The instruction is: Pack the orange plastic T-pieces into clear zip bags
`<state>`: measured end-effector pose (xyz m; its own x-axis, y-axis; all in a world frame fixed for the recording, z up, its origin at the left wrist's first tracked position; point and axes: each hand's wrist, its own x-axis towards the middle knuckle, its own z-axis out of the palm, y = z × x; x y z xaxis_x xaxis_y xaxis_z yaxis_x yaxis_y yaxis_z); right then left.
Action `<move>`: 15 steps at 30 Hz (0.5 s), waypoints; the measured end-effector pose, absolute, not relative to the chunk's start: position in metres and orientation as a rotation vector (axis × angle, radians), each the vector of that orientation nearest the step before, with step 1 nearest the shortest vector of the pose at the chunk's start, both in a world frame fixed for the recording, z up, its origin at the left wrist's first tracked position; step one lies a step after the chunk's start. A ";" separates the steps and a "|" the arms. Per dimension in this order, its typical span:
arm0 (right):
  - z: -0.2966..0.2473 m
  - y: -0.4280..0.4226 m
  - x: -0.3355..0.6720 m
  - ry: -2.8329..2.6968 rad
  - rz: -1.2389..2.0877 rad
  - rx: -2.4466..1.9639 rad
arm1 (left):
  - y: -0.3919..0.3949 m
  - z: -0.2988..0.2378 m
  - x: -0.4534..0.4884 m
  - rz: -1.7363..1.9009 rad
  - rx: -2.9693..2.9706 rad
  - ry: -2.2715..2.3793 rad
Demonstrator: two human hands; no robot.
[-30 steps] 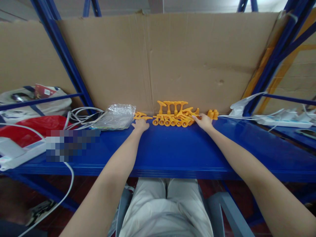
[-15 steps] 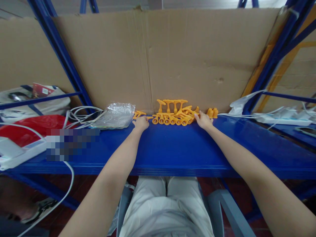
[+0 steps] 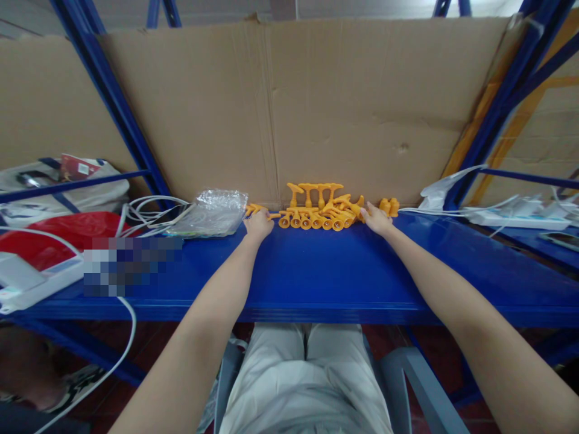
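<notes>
Our left hand and right hand touch either end of the orange parts lying between them on the bench; fingers curled, whether gripping we cannot tell; we judge an inward squeeze could topple the upright ones.

Your orange T-handled parts lie bunched in a row at 12 o'clock, some upright. A stray piece lies at their 9 o'clock, two caps at 3 o'clock.
</notes>
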<state>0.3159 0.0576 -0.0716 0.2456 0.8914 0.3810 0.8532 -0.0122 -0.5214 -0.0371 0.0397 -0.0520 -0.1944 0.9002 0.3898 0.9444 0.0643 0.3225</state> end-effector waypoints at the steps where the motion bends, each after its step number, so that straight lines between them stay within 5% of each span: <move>1: -0.070 0.056 0.316 -1.582 0.047 -1.834 | 0.039 -0.051 -0.037 -0.807 -1.934 -2.227; 15: -0.077 0.072 0.322 -1.416 0.274 -1.430 | 0.040 -0.047 -0.032 -0.783 -1.957 -2.216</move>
